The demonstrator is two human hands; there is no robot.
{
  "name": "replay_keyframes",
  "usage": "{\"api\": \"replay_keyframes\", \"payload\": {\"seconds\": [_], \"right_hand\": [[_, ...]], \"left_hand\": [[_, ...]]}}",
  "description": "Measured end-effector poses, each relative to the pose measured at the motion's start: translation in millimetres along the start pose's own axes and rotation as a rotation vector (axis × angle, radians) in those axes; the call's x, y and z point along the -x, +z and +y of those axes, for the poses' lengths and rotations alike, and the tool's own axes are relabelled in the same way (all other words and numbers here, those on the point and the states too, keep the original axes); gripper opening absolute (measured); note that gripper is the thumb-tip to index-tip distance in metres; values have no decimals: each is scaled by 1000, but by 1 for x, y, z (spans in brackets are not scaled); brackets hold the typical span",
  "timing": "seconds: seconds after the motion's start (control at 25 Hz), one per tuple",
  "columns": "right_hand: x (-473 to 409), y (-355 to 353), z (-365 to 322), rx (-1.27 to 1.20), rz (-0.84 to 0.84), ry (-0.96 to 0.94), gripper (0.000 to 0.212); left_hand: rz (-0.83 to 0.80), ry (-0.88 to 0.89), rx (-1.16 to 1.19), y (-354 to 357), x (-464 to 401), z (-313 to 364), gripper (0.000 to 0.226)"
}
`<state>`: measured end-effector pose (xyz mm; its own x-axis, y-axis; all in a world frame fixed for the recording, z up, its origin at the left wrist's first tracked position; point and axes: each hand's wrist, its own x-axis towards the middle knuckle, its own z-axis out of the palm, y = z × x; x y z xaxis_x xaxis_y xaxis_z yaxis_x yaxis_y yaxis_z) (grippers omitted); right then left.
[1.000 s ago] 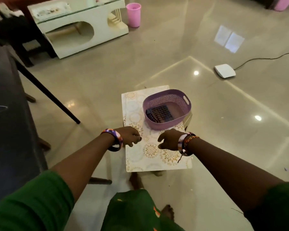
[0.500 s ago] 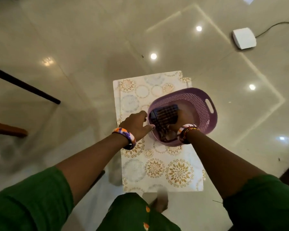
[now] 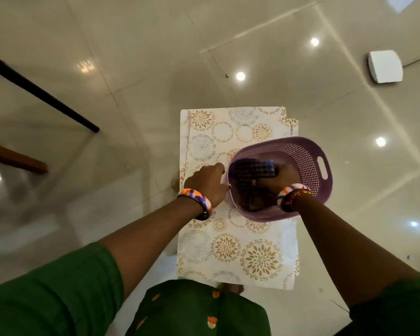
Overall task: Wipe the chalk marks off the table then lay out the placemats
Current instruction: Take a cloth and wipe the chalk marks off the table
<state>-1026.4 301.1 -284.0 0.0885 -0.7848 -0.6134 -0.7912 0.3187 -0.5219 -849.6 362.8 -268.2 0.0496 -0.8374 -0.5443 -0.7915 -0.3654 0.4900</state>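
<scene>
A stack of white placemats (image 3: 230,248) with gold and grey floral circles lies on a small stool below me. On the stack stands a purple perforated basket (image 3: 303,154). Inside it lies a dark checked cloth (image 3: 250,172). My right hand (image 3: 274,180) is down in the basket with its fingers closed on the cloth. My left hand (image 3: 207,183) rests against the basket's left rim, thumb at the rim. Both wrists wear bangles.
Glossy beige floor tiles surround the stool. A black table leg (image 3: 41,93) slants across the upper left, with a wooden bar (image 3: 15,157) below it. A white box (image 3: 385,69) with a cable sits on the floor at upper right.
The view has tipped down and come closer to the stool. Both hands went forward from the placemats to the basket; the right one dipped inside and closed on the cloth.
</scene>
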Motion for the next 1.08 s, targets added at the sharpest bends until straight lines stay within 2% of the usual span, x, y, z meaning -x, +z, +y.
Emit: {"api": "replay_keyframes", "payload": {"seconds": [0.12,0.28,0.4,0.48,0.64,0.72,0.84,0.96,1.08], "right_hand": [[34,-21,-11,90,-3,-197,15],[78,-59,-27,77,-90,-404,26],[123,-77,-50,39,-202,-561,32],[156,-80,-67,-54,-317,-651,30],[202,-58,-91,-244,-551,-731,21],[219,-34,-104,-262,-629,-735,23],[241,15,-123,-142,-665,-778,25],[263,66,-146,114,-627,-949,25],[292,113,-179,208,-675,-1102,22]], "left_hand": [[42,-61,132,-8,19,1,34],[66,-100,364,-18,69,13,33],[89,-169,806,-20,117,30,23],[193,-174,1054,-22,151,38,9],[361,-97,1405,-24,219,30,13],[493,-92,1474,-22,253,13,12],[684,-227,1464,-18,300,-17,22],[843,-390,1508,-11,341,-49,18],[1036,-519,1585,-11,375,-80,11]]}}
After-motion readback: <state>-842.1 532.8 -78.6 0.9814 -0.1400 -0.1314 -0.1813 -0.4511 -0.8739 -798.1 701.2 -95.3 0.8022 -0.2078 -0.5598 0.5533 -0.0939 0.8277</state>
